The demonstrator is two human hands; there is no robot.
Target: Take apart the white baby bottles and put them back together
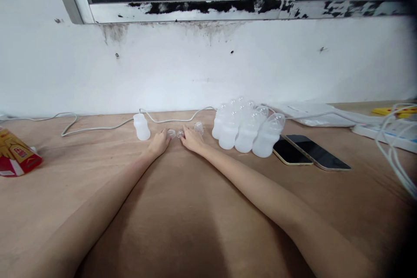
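On the wooden tabletop, my left hand (159, 143) is closed, its fingertips gripping a clear plastic ring (171, 133). Just to the right, my right hand (193, 140) pinches a small clear bottle nipple (180, 134). The two pieces are close together but seem apart. Behind my right hand stands a clear dome cap (198, 128). A frosted white baby bottle (142, 127) without a cap stands upright to the left of my left hand. Several capped baby bottles (246, 132) are grouped to the right of my right hand.
Two phones (321, 153) lie right of the bottles. A clear plastic bag (304, 114), a white power strip (386, 136) and loose cables (391, 152) are farther right. A red and yellow package (18, 154) sits at far left. A white cable (97, 128) runs along the wall.
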